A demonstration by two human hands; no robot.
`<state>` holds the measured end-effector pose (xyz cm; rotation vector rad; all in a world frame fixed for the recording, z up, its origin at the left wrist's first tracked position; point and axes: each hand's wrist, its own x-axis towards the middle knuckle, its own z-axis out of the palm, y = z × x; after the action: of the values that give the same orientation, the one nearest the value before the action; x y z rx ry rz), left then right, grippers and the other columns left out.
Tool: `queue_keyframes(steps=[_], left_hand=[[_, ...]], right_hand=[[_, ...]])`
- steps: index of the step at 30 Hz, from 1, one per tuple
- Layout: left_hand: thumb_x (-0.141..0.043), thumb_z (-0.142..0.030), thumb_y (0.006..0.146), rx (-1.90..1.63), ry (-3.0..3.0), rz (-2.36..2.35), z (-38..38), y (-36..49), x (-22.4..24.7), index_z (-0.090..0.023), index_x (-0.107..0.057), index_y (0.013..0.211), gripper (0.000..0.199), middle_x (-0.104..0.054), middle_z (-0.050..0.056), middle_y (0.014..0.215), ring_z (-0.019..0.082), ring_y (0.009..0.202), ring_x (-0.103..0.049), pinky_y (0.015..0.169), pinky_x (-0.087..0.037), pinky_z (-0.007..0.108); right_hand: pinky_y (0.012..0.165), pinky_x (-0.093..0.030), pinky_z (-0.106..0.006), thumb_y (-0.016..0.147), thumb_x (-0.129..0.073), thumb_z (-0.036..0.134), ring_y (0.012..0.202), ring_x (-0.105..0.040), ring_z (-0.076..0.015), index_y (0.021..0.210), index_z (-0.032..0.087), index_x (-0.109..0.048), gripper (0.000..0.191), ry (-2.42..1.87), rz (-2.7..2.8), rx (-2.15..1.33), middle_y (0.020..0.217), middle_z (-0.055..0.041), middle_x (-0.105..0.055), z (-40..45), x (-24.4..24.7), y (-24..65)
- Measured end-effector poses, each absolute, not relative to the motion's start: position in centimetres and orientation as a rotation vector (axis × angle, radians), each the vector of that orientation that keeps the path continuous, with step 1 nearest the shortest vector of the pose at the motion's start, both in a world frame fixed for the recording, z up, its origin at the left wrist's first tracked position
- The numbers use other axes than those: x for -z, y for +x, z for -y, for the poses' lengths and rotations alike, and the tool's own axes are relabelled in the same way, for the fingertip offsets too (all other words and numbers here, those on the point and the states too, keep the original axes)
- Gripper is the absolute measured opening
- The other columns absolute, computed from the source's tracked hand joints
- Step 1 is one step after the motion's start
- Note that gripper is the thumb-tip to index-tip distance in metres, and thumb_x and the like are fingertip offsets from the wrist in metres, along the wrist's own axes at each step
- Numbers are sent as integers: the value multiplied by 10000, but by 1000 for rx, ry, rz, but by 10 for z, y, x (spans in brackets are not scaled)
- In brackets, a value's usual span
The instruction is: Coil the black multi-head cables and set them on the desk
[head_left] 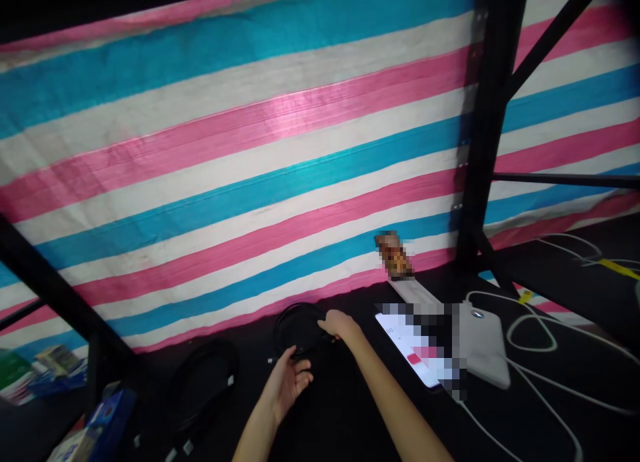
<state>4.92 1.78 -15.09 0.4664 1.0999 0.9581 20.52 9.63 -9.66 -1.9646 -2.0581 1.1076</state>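
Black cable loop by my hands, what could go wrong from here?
The black cable loop might uncoil if the right hand slips off its edge. It could get mixed up with the other black coil to its left, both dark on a dark surface. The right forearm might nudge the lit phone beside it.

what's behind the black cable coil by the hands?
Behind the black cable coil: the lower part of the striped sheet. The right hand covers some of the coil's right side, so whatever is there can't be seen.
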Motion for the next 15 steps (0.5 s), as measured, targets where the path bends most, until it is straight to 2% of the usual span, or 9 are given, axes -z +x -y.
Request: queue_keyframes(steps=[2, 4, 7, 9, 12, 15], left_hand=[[-476, -350, 868, -930, 476, -1118, -15, 49, 152, -124, -490, 1011, 268, -669, 97, 707, 151, 505, -626, 502, -478, 206], [-456, -374, 870, -907, 518, -1129, -10, 48, 152, -90, -496, 1040, 333, -685, 183, 896, 187, 589, -663, 545, -507, 237], [-476, -355, 851, -917, 620, -1161, -1, 44, 149, -101, -529, 1031, 315, -633, 212, 1121, 202, 686, -683, 602, -520, 251], [-502, -355, 827, -933, 700, -1209, 7, 40, 148, -121, -547, 1016, 304, -618, 206, 1162, 204, 702, -685, 621, -522, 262], [-544, -421, 772, -965, 843, -1329, 17, 31, 145, -140, -569, 1036, 386, -624, 206, 1156, 234, 707, -689, 630, -531, 313], [-579, -503, 706, -1023, 1035, -1526, 24, 11, 140, -148, -632, 991, 458, -657, 192, 1086, 273, 682, -681, 619, -531, 379]], right_hand=[[792, -513, -392, 905, -531, 329, 919, -608, -190, 1119, 145, -566, 285, -2004, 2071, -1143, 1096, -80, -599, -98, 99, 204], [789, -514, -392, 905, -530, 338, 912, -611, -189, 1110, 140, -569, 288, -2032, 2070, -1165, 1082, -79, -605, -100, 102, 204], [776, -518, -380, 911, -518, 362, 873, -624, -175, 1072, 134, -586, 288, -2058, 2050, -1197, 1030, -69, -629, -102, 109, 204], [739, -528, -353, 915, -498, 388, 813, -650, -169, 1017, 111, -606, 315, -2072, 2031, -1219, 945, -73, -662, -104, 112, 204], [644, -536, -306, 912, -463, 426, 732, -695, -213, 912, 47, -632, 415, -2075, 2011, -1220, 796, -141, -691, -105, 111, 208], [579, -533, -289, 911, -424, 450, 691, -708, -246, 921, 16, -622, 476, -2037, 2004, -1182, 751, -193, -689, -108, 107, 218]])
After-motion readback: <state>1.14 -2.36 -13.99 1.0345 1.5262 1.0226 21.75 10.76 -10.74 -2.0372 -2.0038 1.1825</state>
